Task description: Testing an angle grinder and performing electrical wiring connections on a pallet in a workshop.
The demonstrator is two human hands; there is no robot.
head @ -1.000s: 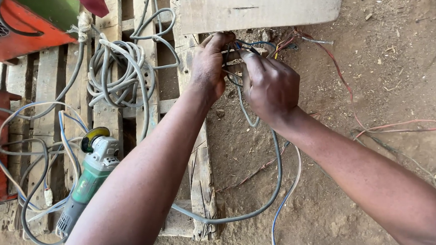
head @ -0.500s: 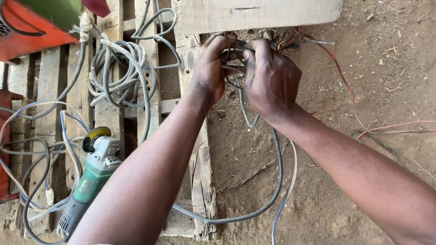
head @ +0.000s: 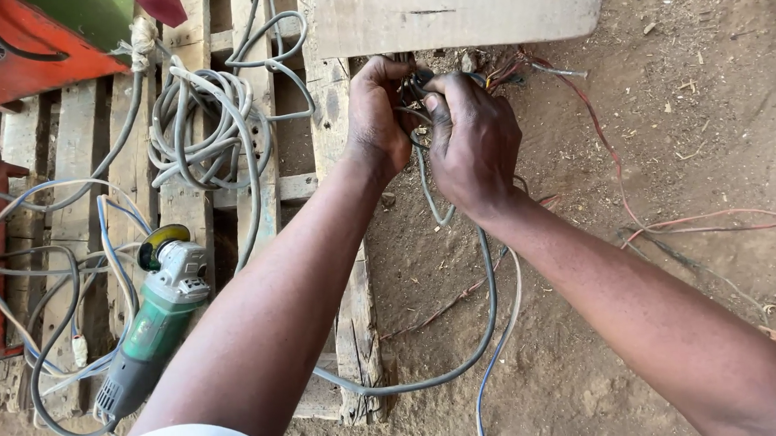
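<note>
Just below the pale wooden board (head: pixel 457 13) at the top of your view, your two hands meet over a knot of wires (head: pixel 413 86) on the dirt ground (head: pixel 664 145). Your left hand (head: pixel 379 118) is curled shut around the dark wires, thumb side toward the board. Your right hand (head: pixel 472 140) is closed too, its fingers (head: pixel 439 98) pinching the same bundle from the other side, so both hands grip it and touch each other there. What lies inside the bundle is hidden by your fingers.

From under your hands a grey cable (head: pixel 488 309) runs down, curves left and passes beneath your left forearm toward the wooden pallet (head: pixel 349 333). A thinner pale cable lies just beside it. Red and orange wires (head: pixel 612 165) trail off to the right across the soil, well apart from your hands.

On the pallet to your left, a coil of grey cable (head: pixel 201 121) sits near the top, and a green angle grinder (head: pixel 153 328) lies lower down among loose loops of cable. An orange and green machine (head: pixel 40 41) fills the upper left corner.
</note>
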